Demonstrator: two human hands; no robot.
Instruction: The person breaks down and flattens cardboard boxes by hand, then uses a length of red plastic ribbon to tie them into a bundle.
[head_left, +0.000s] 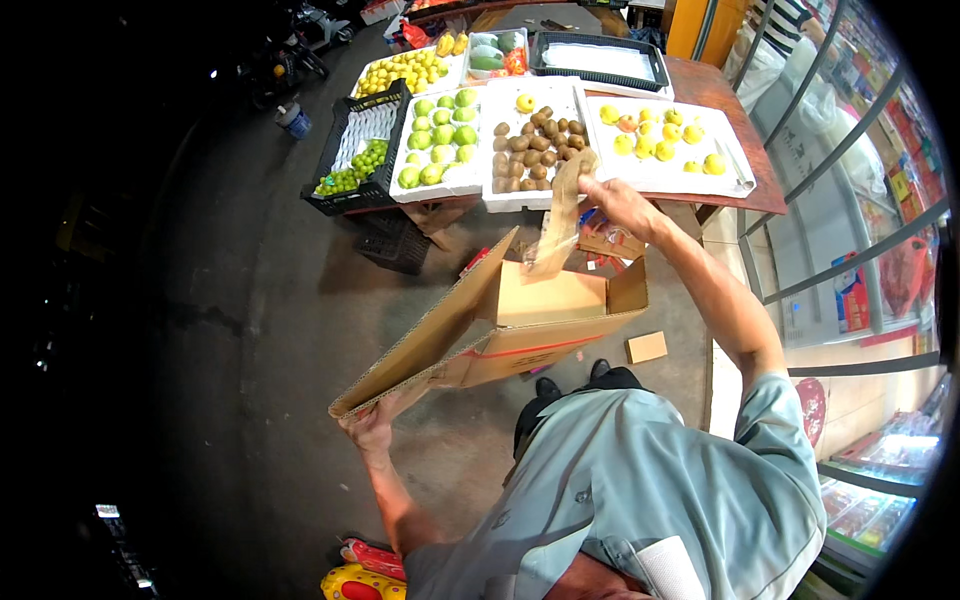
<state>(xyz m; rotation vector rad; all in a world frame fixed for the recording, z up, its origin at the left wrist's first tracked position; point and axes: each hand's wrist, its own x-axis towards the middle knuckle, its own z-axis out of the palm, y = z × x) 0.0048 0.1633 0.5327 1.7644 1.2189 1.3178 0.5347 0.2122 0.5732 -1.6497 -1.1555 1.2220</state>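
My left hand (370, 426) grips the lower left corner of a cardboard box (551, 334), whose flattened side slants up to the right. The box hangs tilted in front of my body above the floor. In my right hand (616, 206) is the upper end of a strip of brown packing tape (561, 214). The strip runs down to the box's far panel, with its lower end crumpled and shiny. Whether it still sticks to the cardboard I cannot tell.
Beyond the box stands a wooden table (694, 82) bearing a tray of kiwifruit (534, 150), green guava-like fruit (442, 135) and yellow fruit (645, 142). A black crate (337, 150) holds grapes. Glass doors (817, 165) rise at right. A small carton (646, 347) lies on the floor.
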